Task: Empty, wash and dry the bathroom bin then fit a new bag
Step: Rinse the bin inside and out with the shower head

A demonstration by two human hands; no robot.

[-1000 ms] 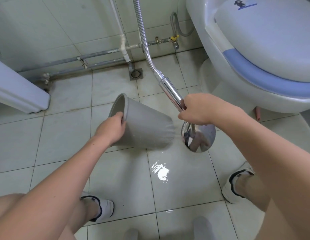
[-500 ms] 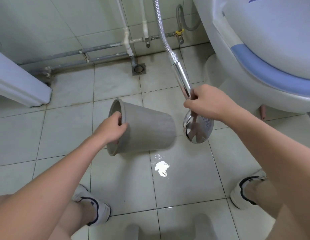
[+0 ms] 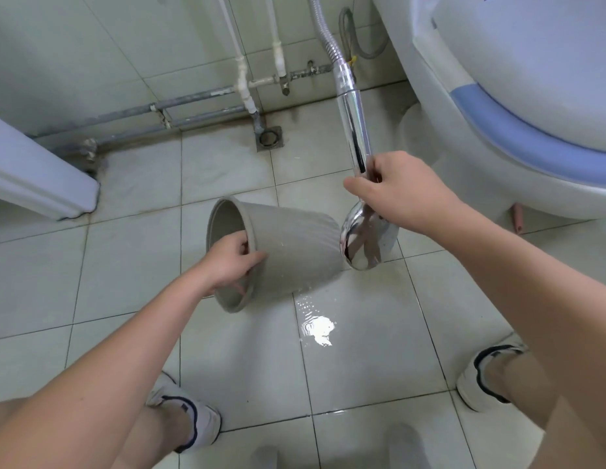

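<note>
The grey ribbed plastic bin [image 3: 291, 248] is at the centre of the view, held tipped on its side clear of the pale tiled floor [image 3: 125, 252], its open mouth facing about nine o'clock and its base towards three o'clock. The left hand [image 3: 234, 262] grips the rim at the lower edge of the mouth, fingers curled inside and thumb on the outer wall. The right hand [image 3: 399, 191], at about one o'clock from the bin, is closed round the chrome handle of the hand-held shower head [image 3: 366, 238], whose round face sits just beside the bin's base and points at it. The ribbed metal hose [image 3: 323, 27] runs up to twelve o'clock.

As for progress, the bin looks empty, with no bag or rubbish visible in it, so the emptying seems done. A shining puddle [image 3: 317, 324] lies on the tiles at about five o'clock from the bin, and droplets show on its wall, which suggests the washing is under way on the outside; whether the inside is rinsed cannot be told. Drying and fitting a new bag appear to remain, and no cloth or bag is in view.

A white toilet with a blue-edged seat [image 3: 518, 130] fills the two o'clock corner, and a square floor drain [image 3: 269, 138] sits at twelve o'clock. A small dark mark shows on the toilet lid, but no readable writing or brand appears anywhere.
</note>
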